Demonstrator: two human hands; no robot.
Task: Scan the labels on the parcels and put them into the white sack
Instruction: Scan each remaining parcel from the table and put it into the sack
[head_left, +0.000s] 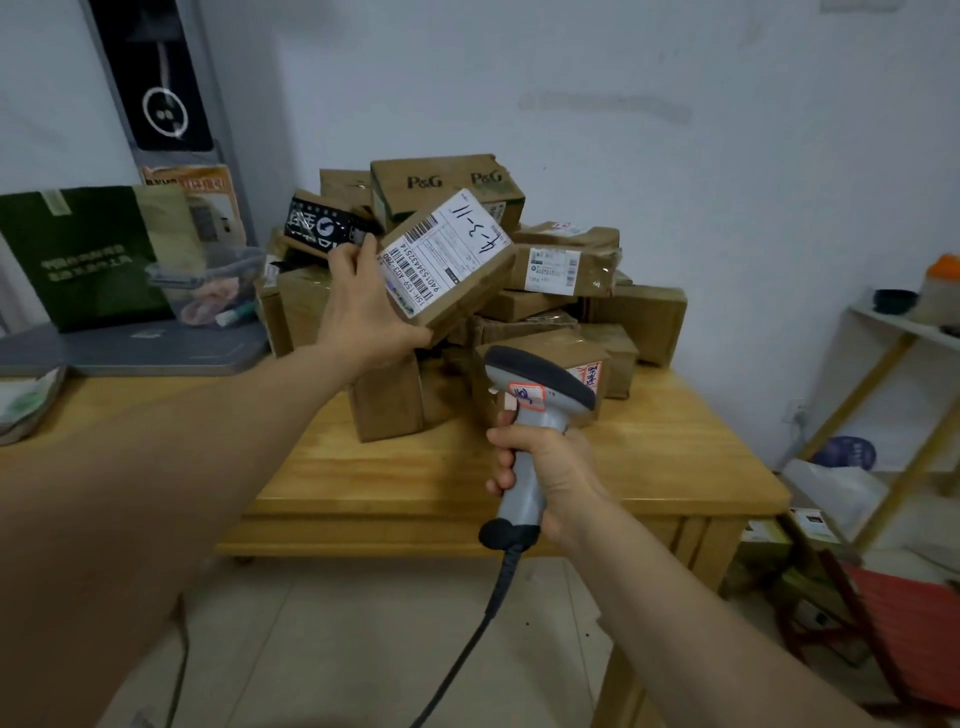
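Note:
My left hand (363, 306) grips a brown cardboard parcel (467, 291) by its left end and holds it tilted above the heap, with its white label (441, 252) and barcodes facing me. My right hand (545, 467) is closed around the handle of a grey corded barcode scanner (540, 384), whose dark head points up toward the parcel from just below and to the right. A heap of brown parcels (571, 306) lies behind on the wooden table (649, 457). No white sack is in view.
A dark green bag (88, 254) and a clear plastic tub (213, 280) stand on a grey surface at the left. A white shelf unit (893, 332) with small items stands at the right. A red-framed object (904, 629) and boxes lie on the floor below it.

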